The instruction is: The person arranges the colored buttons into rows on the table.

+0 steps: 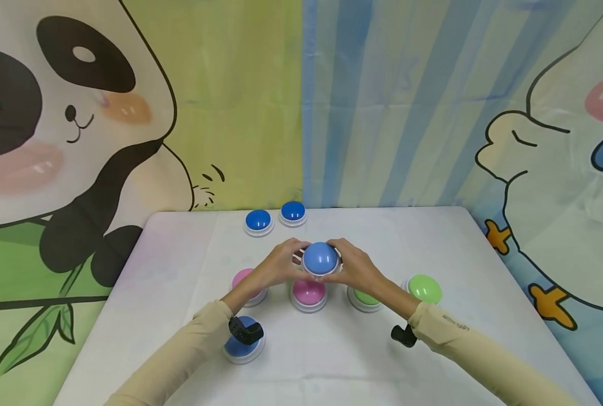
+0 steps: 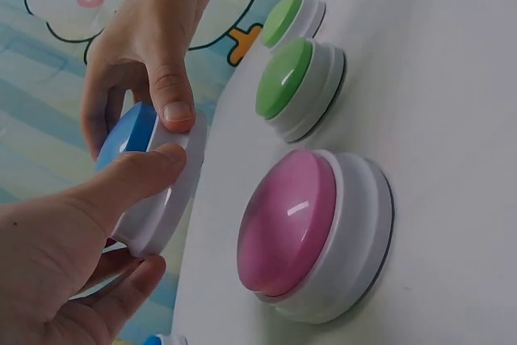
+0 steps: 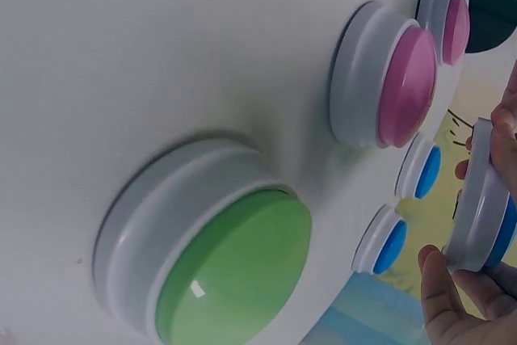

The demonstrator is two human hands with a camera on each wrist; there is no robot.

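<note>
As 1 blue button [image 1: 320, 258] hangs raised, 7 more rest on the white table [image 1: 433, 242]

Because the raised button has a smooth, rounded dome, both hands take it by its white base: the left hand [image 1: 286, 264] pinches 1 side and the right hand [image 1: 354, 264] the other, thumbs towards the person. Such a grip seems meant to keep the button steady and its dome uncovered. It is held dome up over the middle of the table, apart from the surface; how high, I cannot tell.

Nearest below sits the middle pink button [image 1: 309, 294]. It belongs to a loose row of 4, with the left pink button [image 1: 241, 278] partly behind the left wrist, then the inner green button [image 1: 366, 299] and the outer green button [image 1: 425, 288], which sit close together. All stand on their bases, probably so the domes can be pressed.

Further out, 2 back blue buttons [image 1: 258, 220] sit side by side near the far edge, where the printed cloth [image 1: 372, 141] rises. Towards the person, the front blue button [image 1: 237, 348] is partly hidden by the black wrist device [image 1: 247, 332]; clearance looks tightest there. Wide white surface runs from the row to both side edges, giving sideways room; the near edge is out of view.
</note>
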